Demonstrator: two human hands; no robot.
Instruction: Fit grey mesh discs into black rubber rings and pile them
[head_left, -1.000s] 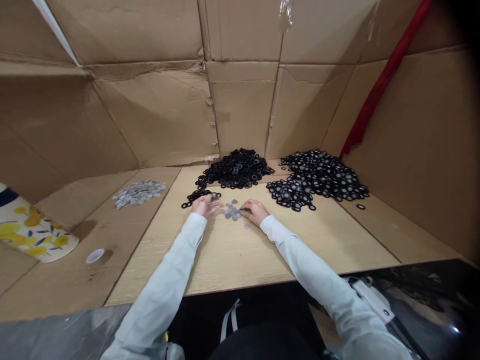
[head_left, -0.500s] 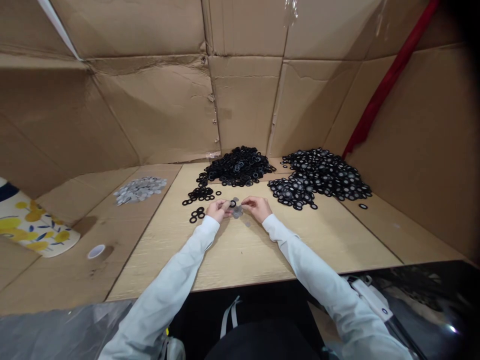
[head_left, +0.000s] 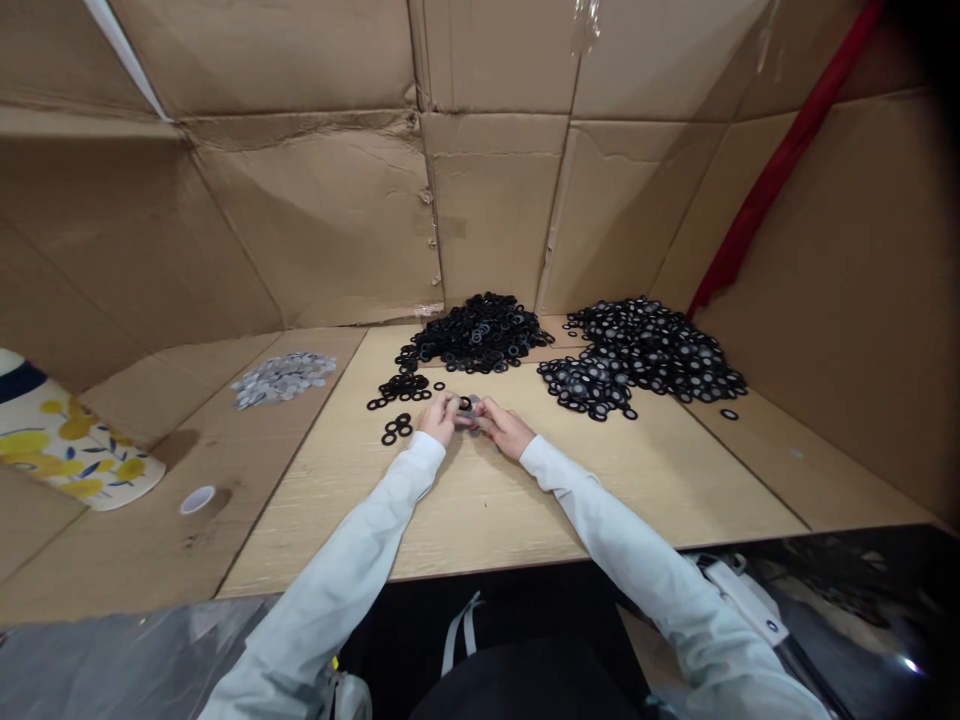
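Pale board [head_left: 487, 530] | left hand [head_left: 441, 420] pinches black ring [head_left: 466, 404] | right hand [head_left: 508, 430]: grip unclear | grey discs [head_left: 475, 399] between, partly hidden

Tall cardboard walls [head_left: 322, 220], creased and worn along the seams, close in the far side and both flanks of the counter [head_left: 480, 530]. Clear tape [head_left: 585, 25] shines high on the far wall, and a pale strip [head_left: 127, 60] slants across the upper left. On the right, a red cloth [head_left: 787, 170] hangs down toward the far corner. At the left stands a white cylindrical container [head_left: 86, 450] patterned with yellow fruit and blue leaves; near it sits a small white round piece [head_left: 198, 500]. Grey sheeting [head_left: 135, 660] lies beyond the near left edge, a white fixture [head_left: 746, 600] near right.
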